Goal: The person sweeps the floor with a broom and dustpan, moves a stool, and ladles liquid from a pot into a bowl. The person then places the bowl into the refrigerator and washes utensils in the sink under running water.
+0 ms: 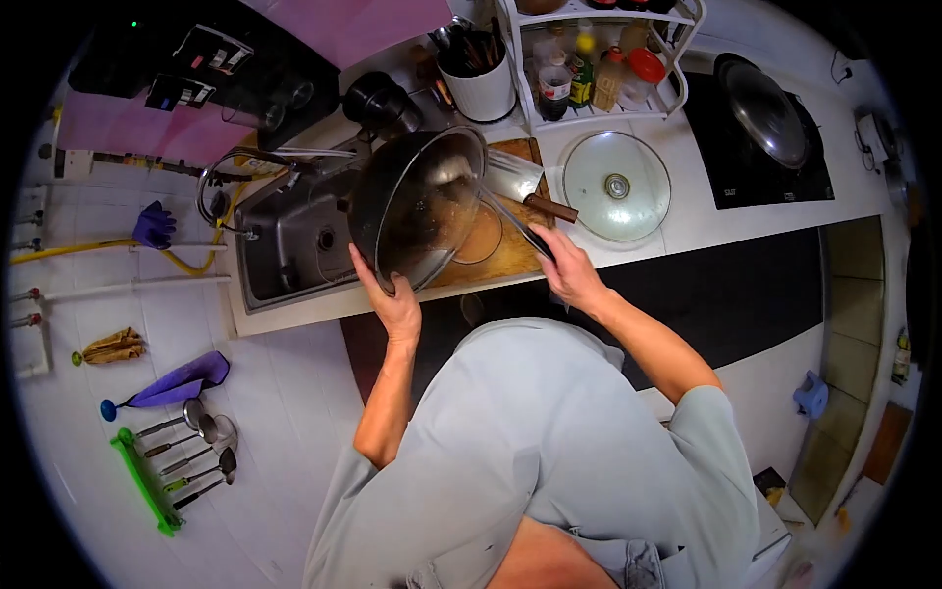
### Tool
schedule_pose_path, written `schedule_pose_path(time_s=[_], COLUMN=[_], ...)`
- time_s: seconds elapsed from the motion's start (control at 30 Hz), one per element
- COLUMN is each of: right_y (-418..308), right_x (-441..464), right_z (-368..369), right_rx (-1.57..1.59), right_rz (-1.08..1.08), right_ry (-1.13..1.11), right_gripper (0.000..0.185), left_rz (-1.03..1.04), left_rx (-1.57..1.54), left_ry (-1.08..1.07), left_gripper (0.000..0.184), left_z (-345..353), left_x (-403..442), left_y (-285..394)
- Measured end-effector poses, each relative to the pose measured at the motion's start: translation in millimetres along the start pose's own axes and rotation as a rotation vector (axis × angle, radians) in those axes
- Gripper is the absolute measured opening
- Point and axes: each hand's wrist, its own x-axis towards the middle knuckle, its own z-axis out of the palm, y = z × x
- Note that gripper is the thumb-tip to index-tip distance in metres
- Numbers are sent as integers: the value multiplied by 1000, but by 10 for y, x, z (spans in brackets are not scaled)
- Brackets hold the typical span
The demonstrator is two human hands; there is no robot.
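Observation:
My left hand [394,306] grips the lower edge of a dark wok [388,191], which is tipped on its side above the cutting board and the sink's right edge. My right hand [571,267] is closed around the dark handle of a long metal cooking utensil [508,214]. Its shaft reaches into the wok, and its head is too blurred to tell spatula from ladle. Something pale [449,171] shows inside the wok. Close to the wok's rim, a round clear dish [481,240] sits on the wooden cutting board [525,257]. A cleaver [515,177] with a brown handle lies behind.
A steel sink [285,250] with a faucet is on the left. To the right are a glass lid [616,187] and a black cooktop [726,147] carrying a covered pan [770,116]. Behind stand a white utensil holder [479,93] and a rack of bottles [603,79].

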Motion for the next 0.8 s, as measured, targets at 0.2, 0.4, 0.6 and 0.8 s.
schedule_pose_path(time_s=[0.2, 0.4, 0.6, 0.8], right_y=[91, 80, 7, 139], right_x=[72, -105, 31, -121], right_z=[362, 100, 316, 145], right_rx=[39, -22, 35, -83], right_rz=[13, 16, -67, -40], right_ry=[15, -286, -54, -254], right_gripper=[50, 48, 46, 48], left_rz=[33, 22, 5, 2], left_rx=[5, 47, 13, 39], left_ry=[-1, -8, -30, -13], left_gripper=[80, 81, 81, 82], left_z=[2, 2, 29, -14], left_x=[46, 48, -30, 27], left_y=[44, 23, 54, 33])
